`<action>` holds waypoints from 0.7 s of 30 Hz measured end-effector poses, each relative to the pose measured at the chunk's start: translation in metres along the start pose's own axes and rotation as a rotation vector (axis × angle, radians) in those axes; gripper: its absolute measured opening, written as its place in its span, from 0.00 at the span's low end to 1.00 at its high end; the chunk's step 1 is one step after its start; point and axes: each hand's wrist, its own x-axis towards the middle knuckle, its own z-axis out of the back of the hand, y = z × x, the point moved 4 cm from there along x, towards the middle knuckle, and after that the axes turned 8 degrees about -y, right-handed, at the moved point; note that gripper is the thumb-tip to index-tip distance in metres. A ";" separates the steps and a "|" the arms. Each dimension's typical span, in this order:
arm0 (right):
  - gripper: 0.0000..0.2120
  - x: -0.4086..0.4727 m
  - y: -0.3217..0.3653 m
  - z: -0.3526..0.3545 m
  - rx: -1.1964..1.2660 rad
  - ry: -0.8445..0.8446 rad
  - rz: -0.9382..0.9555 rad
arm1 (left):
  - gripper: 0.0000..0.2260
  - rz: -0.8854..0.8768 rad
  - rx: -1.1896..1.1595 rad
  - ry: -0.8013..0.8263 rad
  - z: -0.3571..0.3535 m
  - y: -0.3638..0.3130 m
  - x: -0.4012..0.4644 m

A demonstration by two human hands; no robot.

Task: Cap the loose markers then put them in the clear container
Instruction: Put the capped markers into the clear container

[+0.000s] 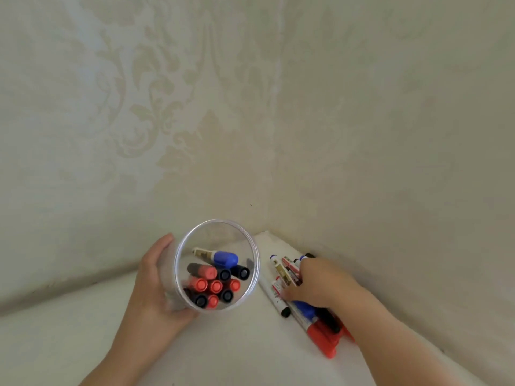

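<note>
Left hand [156,285]: gripping the container [216,265], tilting it.
Right hand [320,282]: reaching into the markers [289,277] on the surface [69,344]; grasp not showing.
Advice: picking one marker, checking the cap before dropping in.

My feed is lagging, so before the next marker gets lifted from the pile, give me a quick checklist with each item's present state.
1. Clear container steadied: ok, the left hand wraps its side.
2. Container mouth open and facing up: ok, no lid on it.
3. Room inside: ok, capped markers stand in the near half and a blue-capped marker leans above them; the far half looks free.
4. Right hand on the loose markers: ok, its fingers rest on the pile.
5. Grip on one single marker: cannot tell, the hand hides its fingertips.
6. Every loose marker capped: cannot tell, several ends lie under the hand.
</note>
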 end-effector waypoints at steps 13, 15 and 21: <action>0.12 -0.030 0.026 0.064 1.289 0.248 0.201 | 0.50 -0.068 0.032 -0.156 -0.001 -0.008 -0.005; 0.16 -0.037 0.034 0.065 1.312 0.398 0.275 | 0.51 -0.105 0.117 -0.144 -0.003 -0.009 -0.007; 0.15 -0.048 0.032 0.075 1.202 0.436 0.392 | 0.49 -0.049 -0.029 -0.178 0.007 0.000 0.002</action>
